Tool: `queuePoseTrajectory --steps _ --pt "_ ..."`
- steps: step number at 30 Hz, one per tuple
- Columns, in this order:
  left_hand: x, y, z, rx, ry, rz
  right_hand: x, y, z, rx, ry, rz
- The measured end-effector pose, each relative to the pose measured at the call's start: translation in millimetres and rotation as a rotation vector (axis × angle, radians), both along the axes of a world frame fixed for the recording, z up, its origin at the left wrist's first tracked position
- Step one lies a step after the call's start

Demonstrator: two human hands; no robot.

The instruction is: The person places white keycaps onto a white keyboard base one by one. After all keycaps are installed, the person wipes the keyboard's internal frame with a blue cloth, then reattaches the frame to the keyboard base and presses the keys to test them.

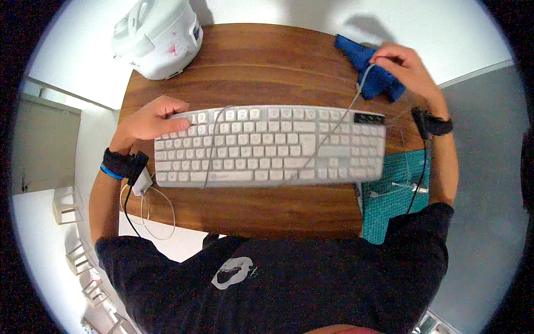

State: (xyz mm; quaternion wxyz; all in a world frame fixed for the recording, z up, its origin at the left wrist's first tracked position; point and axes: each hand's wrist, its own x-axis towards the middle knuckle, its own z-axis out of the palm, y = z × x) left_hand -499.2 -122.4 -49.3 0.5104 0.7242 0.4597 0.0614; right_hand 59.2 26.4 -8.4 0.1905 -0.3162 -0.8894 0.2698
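Note:
A white computer keyboard [253,146] spans the middle of the view, its key rows facing up. My left hand [158,118] grips its upper left corner, thumb over the top keys. A thin grey cable [347,114] crosses the keys on the right and rises to my right hand [401,64], whose fingers pinch it at the back right. Another stretch of cable lies across the left part of the keys. Behind my right hand is a crumpled blue cloth [364,69]. Whether the keyboard rests on the table or is lifted, I cannot tell.
A white rice cooker [161,42] stands at the back left of the brown wooden table [267,61]. At the right is a green cutting mat [384,214] with a white cable plug on it. A white adapter [143,182] with looped cord lies beside my left wrist.

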Motion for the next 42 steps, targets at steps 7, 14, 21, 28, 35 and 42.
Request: queuePoseTrajectory --steps 7,14,21,28,35,42 --pt "3 4 -14 0.114 -0.314 0.236 -6 -46 -111 0.565 -0.079 -0.126" --pt "6 19 -8 0.151 -0.169 0.378 -85 -141 -8 0.014 -0.508 0.044" --pt "6 13 -7 0.115 0.079 0.159 -51 -92 15 0.352 -0.089 0.094" --pt "13 15 -21 -0.027 -0.043 0.060 -22 3 -96 0.126 0.048 -0.022" --pt "-1 9 -33 -0.042 -0.108 0.063 -30 -3 -141 -0.310 0.119 -0.015" --pt "3 10 -55 0.018 -0.152 0.240 12 -63 -163 -0.945 0.466 -0.259"
